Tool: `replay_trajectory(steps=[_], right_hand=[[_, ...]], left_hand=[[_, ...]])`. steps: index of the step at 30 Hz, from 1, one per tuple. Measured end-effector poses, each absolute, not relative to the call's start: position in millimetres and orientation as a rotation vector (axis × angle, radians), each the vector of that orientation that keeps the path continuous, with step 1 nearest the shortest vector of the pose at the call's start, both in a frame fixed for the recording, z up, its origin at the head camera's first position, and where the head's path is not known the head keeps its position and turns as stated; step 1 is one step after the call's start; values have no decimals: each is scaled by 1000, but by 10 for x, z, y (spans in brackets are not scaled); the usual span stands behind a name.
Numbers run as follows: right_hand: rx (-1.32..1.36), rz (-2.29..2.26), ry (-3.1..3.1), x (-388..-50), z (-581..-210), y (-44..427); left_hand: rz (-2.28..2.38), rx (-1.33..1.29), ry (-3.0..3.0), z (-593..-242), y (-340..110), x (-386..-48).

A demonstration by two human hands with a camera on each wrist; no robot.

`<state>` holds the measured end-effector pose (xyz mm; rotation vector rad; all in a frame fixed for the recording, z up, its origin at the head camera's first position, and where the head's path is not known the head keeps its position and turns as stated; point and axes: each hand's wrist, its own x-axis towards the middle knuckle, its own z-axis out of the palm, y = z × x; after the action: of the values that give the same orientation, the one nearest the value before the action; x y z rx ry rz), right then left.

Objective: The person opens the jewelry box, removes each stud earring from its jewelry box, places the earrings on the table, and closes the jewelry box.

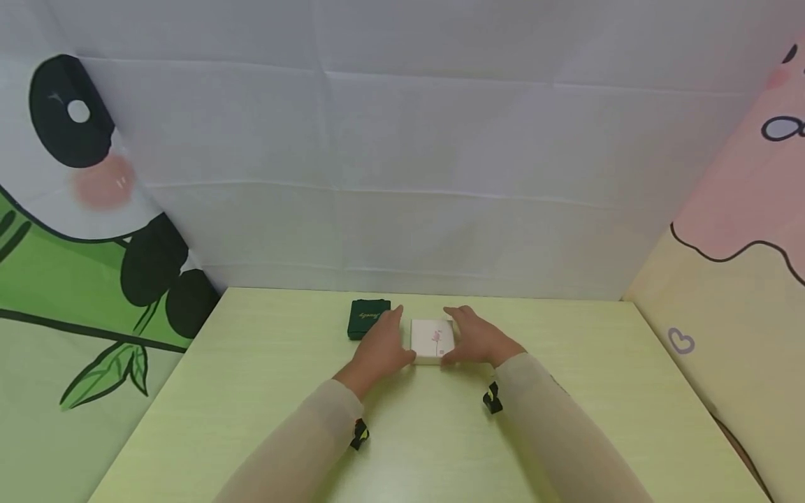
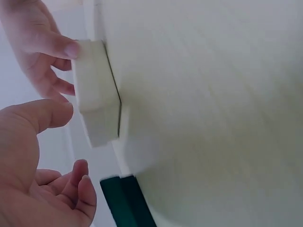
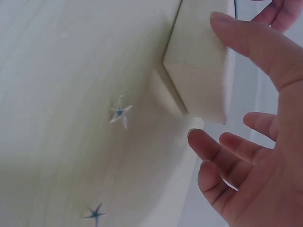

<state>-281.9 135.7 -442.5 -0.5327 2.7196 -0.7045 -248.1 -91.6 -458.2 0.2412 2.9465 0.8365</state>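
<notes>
A small white box [image 1: 431, 335] with a pink flower print on its lid sits on the table between both hands. The left hand [image 1: 385, 346] is at its left side with thumb and fingers spread; in the left wrist view its thumb [image 2: 57, 114] is apart from the box [image 2: 97, 85]. From the other side, the right hand [image 1: 479, 337] rests its thumb [image 3: 236, 33] against the front edge of the box [image 3: 201, 61], while its fingers stay spread and off the side. A dark green box [image 1: 365, 318] with gold lettering lies just left, partly behind the left hand.
The pale yellow-green table [image 1: 251, 391] ends at a white cloth backdrop [image 1: 440, 175]. Cartoon-printed cloths hang at left [image 1: 75, 265] and right [image 1: 742, 195]. Two small starfish shapes [image 3: 120, 112] show on the table in the right wrist view.
</notes>
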Motion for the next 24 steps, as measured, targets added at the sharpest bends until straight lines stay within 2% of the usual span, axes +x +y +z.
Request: replay_trajectory(steps=[7, 15, 24], right_hand=[[-541, -669, 2799, -2860, -4316, 1294], [-663, -573, 2857, -2862, -4198, 936], [-772, -447, 2851, -2924, -4340, 503]], left_hand=[[698, 321, 3055, -4490, -1270, -2577], [579, 321, 3058, -4495, -1732, -2733], [605, 274, 2972, -4510, -1942, -2842]])
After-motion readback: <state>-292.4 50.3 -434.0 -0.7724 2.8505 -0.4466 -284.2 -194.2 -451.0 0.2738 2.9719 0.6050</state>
